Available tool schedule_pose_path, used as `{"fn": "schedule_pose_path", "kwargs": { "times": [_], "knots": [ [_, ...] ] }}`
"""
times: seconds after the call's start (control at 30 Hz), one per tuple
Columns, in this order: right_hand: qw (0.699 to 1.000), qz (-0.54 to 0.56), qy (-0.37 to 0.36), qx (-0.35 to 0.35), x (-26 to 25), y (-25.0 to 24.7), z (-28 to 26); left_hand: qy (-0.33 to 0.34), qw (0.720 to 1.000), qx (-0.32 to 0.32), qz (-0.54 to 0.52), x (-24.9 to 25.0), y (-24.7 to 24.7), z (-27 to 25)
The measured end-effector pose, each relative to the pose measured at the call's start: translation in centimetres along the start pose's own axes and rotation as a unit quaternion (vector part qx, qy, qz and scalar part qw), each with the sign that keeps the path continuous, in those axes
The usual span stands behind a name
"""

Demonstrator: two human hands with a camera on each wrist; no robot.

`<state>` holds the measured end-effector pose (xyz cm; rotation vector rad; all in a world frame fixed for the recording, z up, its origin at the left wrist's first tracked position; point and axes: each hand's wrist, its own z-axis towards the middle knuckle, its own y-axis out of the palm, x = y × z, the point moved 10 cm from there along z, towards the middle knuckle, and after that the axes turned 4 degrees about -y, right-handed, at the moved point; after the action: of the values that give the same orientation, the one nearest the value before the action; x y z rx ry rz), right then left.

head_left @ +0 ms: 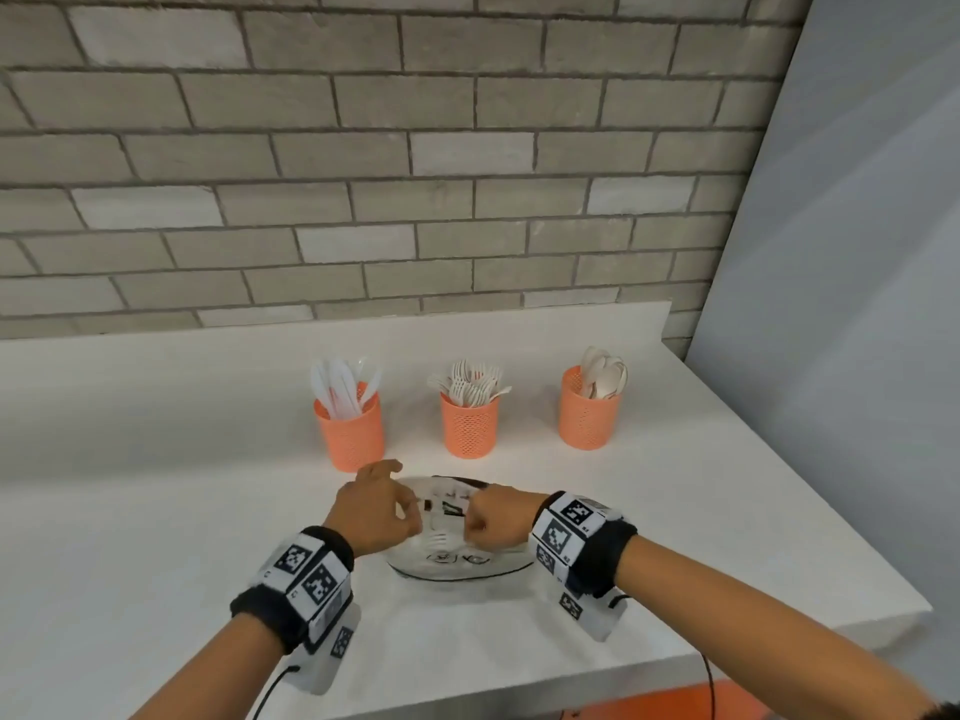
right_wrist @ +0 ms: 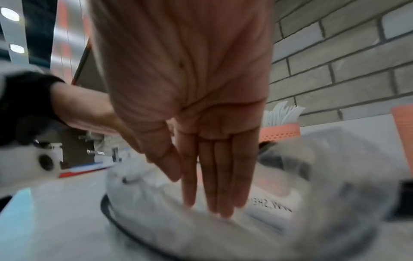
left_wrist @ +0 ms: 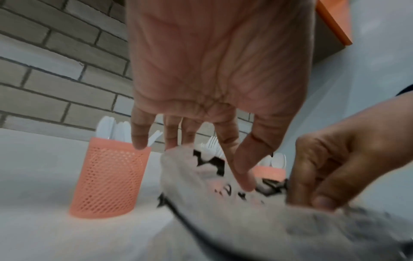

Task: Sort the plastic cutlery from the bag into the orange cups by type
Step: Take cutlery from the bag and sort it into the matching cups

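- Two hands meet over the bag (head_left: 457,563), which lies flat on the counter (head_left: 156,459) below them.
- Left hand (head_left: 371,506): thumb and forefinger pinch the bag's top film, other fingers loose.
- Right hand (head_left: 496,517): in the right wrist view its straight fingers (right_wrist: 214,176) press down on the plastic, holding nothing.
- Bag's long axis runs left to right.
- Beyond it stand three orange cups: knives (head_left: 352,428), forks (head_left: 469,423), spoons (head_left: 589,407), handles down.

Three orange cups (head_left: 469,425) (well apart) stand beyond the bag (head_left: 460,561).
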<state>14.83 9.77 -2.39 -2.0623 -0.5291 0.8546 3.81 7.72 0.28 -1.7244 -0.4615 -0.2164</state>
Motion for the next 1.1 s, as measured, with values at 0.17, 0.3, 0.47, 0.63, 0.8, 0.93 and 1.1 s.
{"fn": "schedule_pose_path", "kwargs": {
  "times": [0.17, 0.3, 0.47, 0.63, 0.8, 0.93, 1.1],
  "knots": [
    [0.997, -0.038, 0.058, 0.033, 0.8, -0.1, 0.4, -0.038, 0.993, 0.06, -0.096, -2.3, 1.3, -0.9],
    [0.996, -0.039, 0.078, 0.021, 1.3, 0.2, 1.1, -0.039, 0.986, 0.028, -0.162, -1.8, 2.7, -1.3],
    [0.995, -0.029, 0.1, -0.003, 1.7, 0.3, 1.5, -0.026, 0.983, 0.02, -0.182, -2.5, 2.2, -1.8],
    [0.991, -0.064, 0.11, -0.037, 1.5, 0.7, 2.1, -0.017, 0.977, -0.001, -0.212, -2.8, 2.4, -1.8],
    [0.994, -0.044, 0.103, 0.01, 1.4, -0.3, 2.5, -0.015, 0.976, 0.004, -0.216, -2.9, 1.9, -1.5],
    [0.996, -0.037, 0.081, 0.02, 0.9, 0.0, 2.5, -0.022, 0.973, 0.012, -0.228, -3.2, 1.6, -1.3],
    [0.995, -0.074, 0.07, 0.0, 0.3, 1.3, 2.6, -0.027, 0.975, 0.016, -0.22, -3.7, 1.7, -1.1]
  ]
}}
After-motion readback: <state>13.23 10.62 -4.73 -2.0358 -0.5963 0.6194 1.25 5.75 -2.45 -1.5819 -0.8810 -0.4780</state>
